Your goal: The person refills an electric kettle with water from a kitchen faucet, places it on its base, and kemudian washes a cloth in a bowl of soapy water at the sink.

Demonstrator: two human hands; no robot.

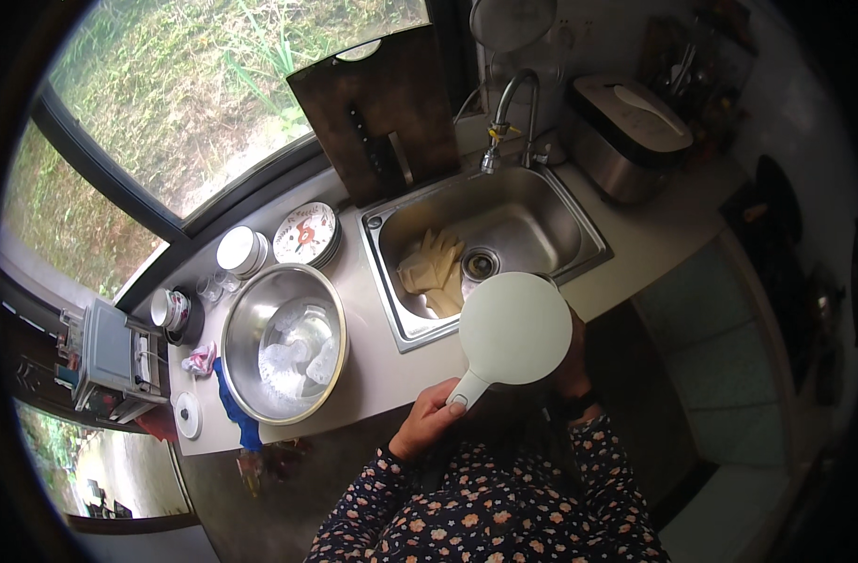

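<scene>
My left hand (pixel 427 420) grips the handle of a pale round pan-like utensil (pixel 517 327). Its broad, smooth face is turned up toward me, over the sink's front edge; whether it is a pan or a dipper I cannot tell. Behind the utensil's right side is my right hand (pixel 577 362), its fingers mostly hidden, so its hold is unclear. Beyond the utensil lies a stainless steel sink (pixel 527 204) with pale yellow rubber gloves (pixel 432 267) beside the drain strainer (pixel 480 264). A curved metal faucet (pixel 513 98) stands at the sink's back edge.
Left of the sink sits a large steel basin (pixel 285 345) of sudsy water. Stacked plates (pixel 306 232), bowls (pixel 240 250) and a blue cloth (pixel 235 408) surround it. A dark cutting board (pixel 387 105) leans at the window; a steel bin-like container (pixel 626 141) stands right.
</scene>
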